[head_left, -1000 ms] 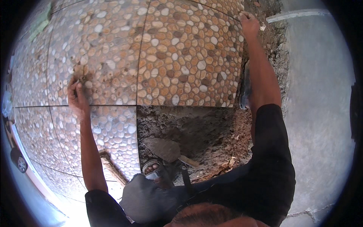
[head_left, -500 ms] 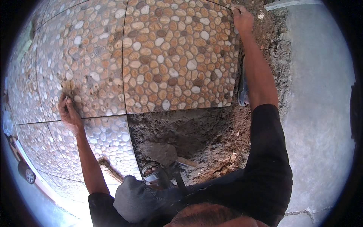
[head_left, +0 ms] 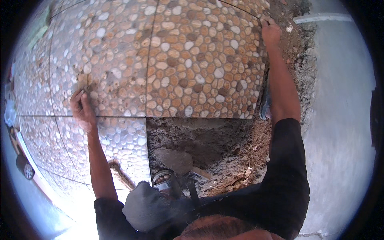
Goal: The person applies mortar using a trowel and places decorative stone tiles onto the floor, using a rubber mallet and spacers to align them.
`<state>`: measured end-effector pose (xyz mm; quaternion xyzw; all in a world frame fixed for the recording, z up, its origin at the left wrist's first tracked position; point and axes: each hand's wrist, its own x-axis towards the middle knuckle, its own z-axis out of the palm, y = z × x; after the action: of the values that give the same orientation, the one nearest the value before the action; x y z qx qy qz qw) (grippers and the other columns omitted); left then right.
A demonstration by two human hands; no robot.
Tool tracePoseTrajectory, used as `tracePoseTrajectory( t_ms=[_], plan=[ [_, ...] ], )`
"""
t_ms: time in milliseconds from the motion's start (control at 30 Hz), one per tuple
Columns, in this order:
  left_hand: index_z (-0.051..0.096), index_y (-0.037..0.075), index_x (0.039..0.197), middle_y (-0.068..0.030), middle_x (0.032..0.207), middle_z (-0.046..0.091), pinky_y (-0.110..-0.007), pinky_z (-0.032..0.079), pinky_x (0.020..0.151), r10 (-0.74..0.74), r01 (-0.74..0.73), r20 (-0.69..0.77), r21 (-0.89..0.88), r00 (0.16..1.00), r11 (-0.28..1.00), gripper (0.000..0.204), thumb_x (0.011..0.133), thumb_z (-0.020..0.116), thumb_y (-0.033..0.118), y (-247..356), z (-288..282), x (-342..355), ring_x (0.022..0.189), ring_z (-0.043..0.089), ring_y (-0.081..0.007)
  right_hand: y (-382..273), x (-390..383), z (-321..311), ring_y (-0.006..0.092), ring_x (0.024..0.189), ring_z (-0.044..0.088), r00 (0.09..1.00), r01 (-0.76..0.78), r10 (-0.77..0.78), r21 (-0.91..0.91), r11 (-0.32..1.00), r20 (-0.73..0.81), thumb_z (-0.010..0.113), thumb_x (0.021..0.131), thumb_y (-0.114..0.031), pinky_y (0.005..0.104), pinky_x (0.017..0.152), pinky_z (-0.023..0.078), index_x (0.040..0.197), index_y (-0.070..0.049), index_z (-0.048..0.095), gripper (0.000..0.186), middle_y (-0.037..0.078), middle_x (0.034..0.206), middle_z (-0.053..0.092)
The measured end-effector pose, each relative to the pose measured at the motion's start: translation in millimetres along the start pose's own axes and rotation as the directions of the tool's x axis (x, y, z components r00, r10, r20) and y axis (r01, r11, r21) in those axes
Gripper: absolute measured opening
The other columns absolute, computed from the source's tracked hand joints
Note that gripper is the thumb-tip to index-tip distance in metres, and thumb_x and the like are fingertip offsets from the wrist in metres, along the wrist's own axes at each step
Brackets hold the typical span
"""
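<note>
Near a tile seam, my left hand has its fingers bent together by a muddy tan lump; what they hold, if anything, I cannot make out. My right hand reaches forward with its fingers gripping the right edge of an orange pebble-patterned tile. Below that tile is a square of exposed dark mortar bed. A trowel with a pale wooden handle lies on it, beside my sandalled foot.
More pebble-patterned tiles spread to the left. A long dirty tool rests near my left knee. A strip of rough soil runs along a grey concrete slab on the right, crossed by a white bar. A wheel shows at far left.
The view swung slightly and came back. Both hands stay at much the same spots on the tiles, with the trowel unmoved.
</note>
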<state>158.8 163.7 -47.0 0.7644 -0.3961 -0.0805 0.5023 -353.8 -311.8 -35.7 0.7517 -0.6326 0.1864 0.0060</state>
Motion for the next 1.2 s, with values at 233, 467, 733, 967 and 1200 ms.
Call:
tracePoseTrajectory(
  t_ms=[233, 467, 733, 967, 1200],
  plan=[
    [0.07, 0.003, 0.1, -0.0099, 0.1, 0.063, -0.032, 0.046, 0.086, 0.075, -0.071, -0.044, 0.078, 0.996, 0.994, 0.011, 0.089, 0.068, 0.006, 6, -2, 0, 0.094, 0.059, -0.0207, -35, -14, -20, 0.0379, 0.103, 0.061, 0.996, 0.086, -0.089, -0.1, 0.991, -0.02, 0.067, 0.088, -0.029, 0.0428, 0.088, 0.047, 0.12, -0.008, 0.064, 0.039, 0.019, 0.113, 0.065],
    [0.072, 0.002, 0.099, -0.0067, 0.094, 0.067, -0.028, 0.048, 0.08, -0.244, 0.243, 0.015, -0.156, 0.97, 0.957, 0.014, 0.086, 0.072, 0.006, 47, 4, -13, 0.088, 0.061, -0.0141, -245, -177, -65, 0.0186, 0.107, 0.063, 0.708, 0.083, -0.46, 0.583, 0.808, 0.537, 0.059, 0.097, -0.026, 0.0328, 0.09, 0.051, 0.123, -0.009, 0.063, 0.031, 0.011, 0.119, 0.065],
    [0.062, 0.006, 0.092, -0.001, 0.083, 0.066, -0.021, 0.045, 0.063, -0.349, 0.573, 0.454, -0.652, 0.82, 0.497, 0.014, 0.086, 0.074, 0.012, 114, 6, -101, 0.071, 0.057, -0.0068, -349, -321, -109, 0.0137, 0.081, 0.064, 0.476, -0.673, -0.51, 0.67, 0.314, 0.717, 0.064, 0.094, -0.019, 0.0279, 0.077, 0.053, 0.117, 0.005, 0.063, 0.034, 0.009, 0.091, 0.069],
    [0.061, 0.004, 0.104, -0.0035, 0.088, 0.068, -0.024, 0.049, 0.068, -0.329, 0.699, 0.62, -0.582, 0.712, 0.416, 0.016, 0.091, 0.067, 0.011, 128, 5, -138, 0.079, 0.063, -0.0092, -322, -348, -124, 0.0147, 0.084, 0.063, 0.577, -0.668, -0.316, 0.658, 0.349, 0.753, 0.059, 0.097, -0.014, 0.0286, 0.078, 0.054, 0.119, 0.003, 0.06, 0.028, 0.007, 0.096, 0.066],
    [0.061, 0.003, 0.107, -0.0052, 0.088, 0.068, -0.029, 0.049, 0.07, -0.32, 0.603, 0.596, -0.363, 0.736, 0.711, 0.021, 0.093, 0.063, 0.018, 138, 8, -191, 0.079, 0.063, -0.0127, -309, -300, -127, 0.02, 0.082, 0.065, 0.583, -0.087, -0.326, 0.456, 0.886, 0.745, 0.053, 0.097, -0.011, 0.035, 0.072, 0.052, 0.123, -0.001, 0.059, 0.029, 0.01, 0.086, 0.066]
  ],
)
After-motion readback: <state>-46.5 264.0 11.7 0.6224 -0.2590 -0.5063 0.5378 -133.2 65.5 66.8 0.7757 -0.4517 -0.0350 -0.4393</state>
